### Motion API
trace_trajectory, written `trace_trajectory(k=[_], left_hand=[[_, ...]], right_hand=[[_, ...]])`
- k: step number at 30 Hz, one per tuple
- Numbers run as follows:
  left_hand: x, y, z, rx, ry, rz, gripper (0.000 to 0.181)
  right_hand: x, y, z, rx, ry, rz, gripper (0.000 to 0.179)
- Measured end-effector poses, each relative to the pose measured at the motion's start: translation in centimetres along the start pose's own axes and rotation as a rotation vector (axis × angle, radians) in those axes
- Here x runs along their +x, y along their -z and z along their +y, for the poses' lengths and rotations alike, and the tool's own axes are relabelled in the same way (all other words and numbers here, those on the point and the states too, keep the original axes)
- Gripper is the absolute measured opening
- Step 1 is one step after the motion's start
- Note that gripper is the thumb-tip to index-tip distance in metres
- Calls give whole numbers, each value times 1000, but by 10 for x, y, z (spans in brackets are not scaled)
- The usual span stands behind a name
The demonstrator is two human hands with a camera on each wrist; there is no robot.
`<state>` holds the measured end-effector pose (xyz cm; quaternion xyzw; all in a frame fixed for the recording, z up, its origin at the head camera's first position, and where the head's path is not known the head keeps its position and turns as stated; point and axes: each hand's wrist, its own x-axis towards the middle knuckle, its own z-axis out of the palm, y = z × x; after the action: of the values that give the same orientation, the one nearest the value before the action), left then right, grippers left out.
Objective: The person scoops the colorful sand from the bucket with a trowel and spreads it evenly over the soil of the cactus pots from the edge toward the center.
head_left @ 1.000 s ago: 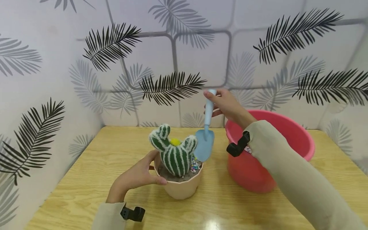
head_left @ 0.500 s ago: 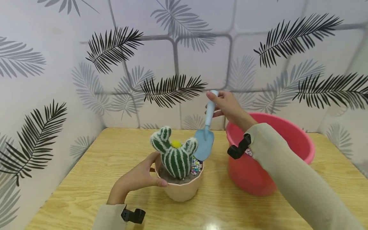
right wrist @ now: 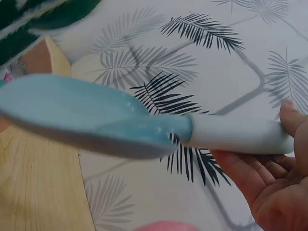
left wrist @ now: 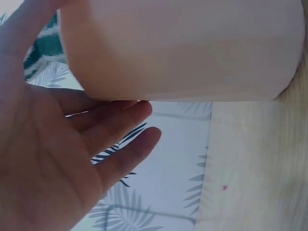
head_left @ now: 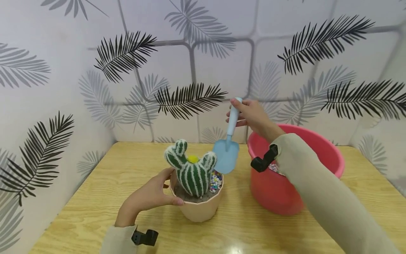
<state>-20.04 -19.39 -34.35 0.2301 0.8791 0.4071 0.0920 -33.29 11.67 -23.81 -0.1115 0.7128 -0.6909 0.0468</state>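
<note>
Scoop upright beside the cactus, both hands busy

On my feed I have a wood-grain table point(head_left: 127, 169) set in a corner, with pale wall point(head_left: 222, 67) covering printed in black and grey leaves and grey lines. Light shines back off the near edge of the table, and the left wrist view shows me a small red speck point(left wrist: 224, 187) on it.

Against half a second ago, I see the blade of the scoop point(head_left: 229, 141) turned so that more of its face shows, and its tip sits slightly higher. More of the pebbles point(head_left: 216, 181) in the pot point(head_left: 200, 210) show below it. The left hand's hold looks unchanged.

I count one cactus point(head_left: 193, 176) with one yellow flower point(head_left: 192, 159), standing in one pot of soil; one blue scoop; one red bucket point(head_left: 276, 190), to the right, with more pebbles inside, too small to count; and two hands. The left hand point(head_left: 151, 193) holds the pot's left side, thumb over the near rim. The right hand point(head_left: 252, 113) grips the top of the scoop's handle, blade down by the pot's back right rim; I cannot tell whether they touch.
</note>
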Motion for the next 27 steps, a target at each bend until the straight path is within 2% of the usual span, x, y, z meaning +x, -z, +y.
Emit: trace_trajectory(k=[1, 4, 11, 17, 23, 27], left_hand=[[-2, 1, 2, 11, 19, 1, 97], [-7, 2, 6, 39, 66, 4, 100], [-16, 6, 15, 117, 87, 37, 87], [-24, 6, 27, 179, 130, 61, 78], [-32, 4, 38, 260, 144, 97, 57], [-35, 4, 44, 299, 130, 91, 44]], right_hand=[[0, 1, -2, 4, -5, 9, 44], [-2, 6, -9, 1, -8, 25, 43], [-9, 16, -24, -37, 10, 35, 35], [-17, 19, -34, -24, 8, 23, 30], [-22, 25, -45, -8, 10, 48, 28], [-26, 30, -51, 14, 17, 63, 27]])
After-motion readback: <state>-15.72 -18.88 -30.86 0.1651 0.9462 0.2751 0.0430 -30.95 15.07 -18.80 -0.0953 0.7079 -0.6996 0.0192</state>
